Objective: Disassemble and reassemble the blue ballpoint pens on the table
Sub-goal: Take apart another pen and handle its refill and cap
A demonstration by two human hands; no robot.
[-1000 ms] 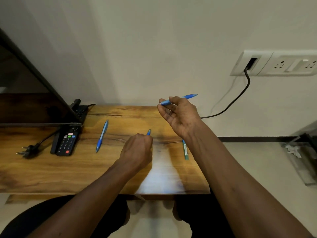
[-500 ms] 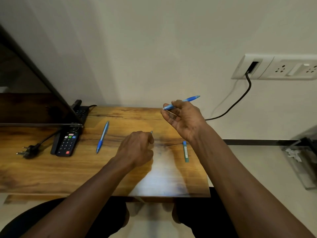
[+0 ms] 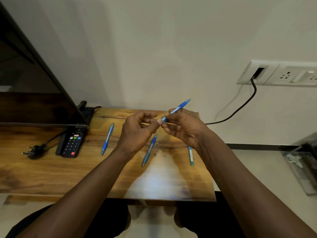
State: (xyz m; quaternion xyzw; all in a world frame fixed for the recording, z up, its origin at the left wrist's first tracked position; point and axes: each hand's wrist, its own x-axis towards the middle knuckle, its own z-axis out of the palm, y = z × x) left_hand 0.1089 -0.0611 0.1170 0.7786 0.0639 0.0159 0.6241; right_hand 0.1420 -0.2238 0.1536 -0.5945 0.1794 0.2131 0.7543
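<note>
My right hand (image 3: 183, 127) grips a blue ballpoint pen (image 3: 180, 106) above the wooden table (image 3: 51, 172), its far end pointing up and to the right. My left hand (image 3: 137, 133) is raised beside it, and its thumb and forefinger pinch the pen's near end. Whether a small part sits between those fingertips is hidden. Two more blue pens lie on the table, one (image 3: 107, 139) to the left and one (image 3: 149, 150) under my hands. A green pen (image 3: 190, 155) lies at the right, partly behind my right wrist.
A black remote (image 3: 72, 145) and a loose plug (image 3: 32, 151) lie at the left, under the edge of a dark screen (image 3: 34, 86). A black cable (image 3: 240, 109) runs from the wall socket (image 3: 257, 73). The table's right edge is close to the green pen.
My left hand has let go of the pen it covered on the table and risen to the pen in my right hand. That pen on the table now lies in plain sight.
</note>
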